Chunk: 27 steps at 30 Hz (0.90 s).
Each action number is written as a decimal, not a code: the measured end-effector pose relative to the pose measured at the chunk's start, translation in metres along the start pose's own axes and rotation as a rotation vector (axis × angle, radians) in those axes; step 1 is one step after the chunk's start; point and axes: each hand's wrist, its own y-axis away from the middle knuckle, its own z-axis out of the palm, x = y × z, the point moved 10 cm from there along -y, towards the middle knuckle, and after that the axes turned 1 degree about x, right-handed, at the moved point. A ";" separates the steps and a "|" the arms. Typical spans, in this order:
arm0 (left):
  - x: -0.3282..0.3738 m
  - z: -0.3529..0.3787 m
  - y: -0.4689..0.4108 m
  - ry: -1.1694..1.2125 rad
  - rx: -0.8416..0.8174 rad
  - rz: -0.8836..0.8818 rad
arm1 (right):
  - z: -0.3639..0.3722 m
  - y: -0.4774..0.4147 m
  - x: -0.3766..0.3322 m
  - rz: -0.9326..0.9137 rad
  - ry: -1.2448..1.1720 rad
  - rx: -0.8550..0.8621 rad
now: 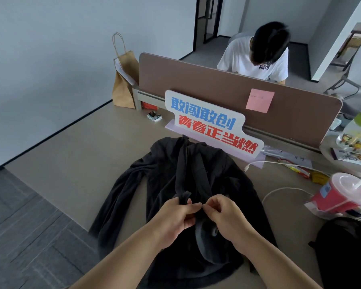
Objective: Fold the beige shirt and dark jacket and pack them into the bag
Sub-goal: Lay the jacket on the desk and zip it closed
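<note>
The jacket (pixel 196 174) lies spread on the table (pixel 81 163) by its near edge, one sleeve trailing toward the left edge. My left hand (pixel 175 217) grips a bunched fold at its middle. My right hand (pixel 223 213) pinches the cloth just beside it, fingertips almost meeting. The table is grey-beige, with dark carpet to its left and pale walls. A brown partition (pixel 217 88) runs along the far edge. The sign (pixel 213 124) against it reads 敢闯敢创 青春正当燃. I can't read the faint writing on the pink note (pixel 259 100).
</note>
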 end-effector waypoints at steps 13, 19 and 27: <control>0.013 -0.001 0.018 0.054 -0.035 0.004 | 0.015 0.011 -0.018 -0.034 -0.050 -0.106; -0.001 -0.020 0.022 0.228 0.160 -0.103 | -0.002 0.013 -0.018 -0.085 -0.172 0.019; 0.001 -0.034 0.024 0.157 0.192 -0.053 | 0.008 0.013 -0.023 -0.092 -0.154 0.016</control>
